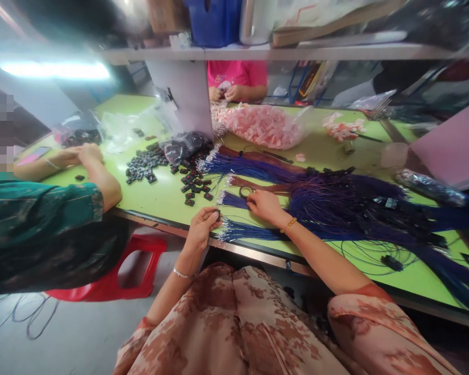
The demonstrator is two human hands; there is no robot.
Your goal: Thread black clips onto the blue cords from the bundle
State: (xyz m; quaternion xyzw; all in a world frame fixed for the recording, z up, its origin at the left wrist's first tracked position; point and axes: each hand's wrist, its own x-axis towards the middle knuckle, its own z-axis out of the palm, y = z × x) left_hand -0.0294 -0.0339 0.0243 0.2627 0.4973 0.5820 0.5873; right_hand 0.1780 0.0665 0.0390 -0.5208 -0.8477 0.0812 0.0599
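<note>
Near the table's front edge my left hand (203, 224) pinches a small black connector housing (218, 213) between thumb and fingers. My right hand (266, 206) is closed over a bundle of blue wires (234, 200), its fingertips pressed together on them; which strands they grip is hard to make out. A dark ring (246, 192), like a roll of tape, lies beside those fingertips. More blue wires (254, 232) with silvery terminals run just in front of my right hand. Loose black housings (193, 182) are scattered beyond my left hand.
Pink pieces fill a clear bag (266, 125) farther back. A grey divider (187, 99) stands on the table (164, 200) under a shelf (258, 53). At the left a co-worker's arms (105, 179) rest on the table, near a red stool (140, 265). Another person sits opposite.
</note>
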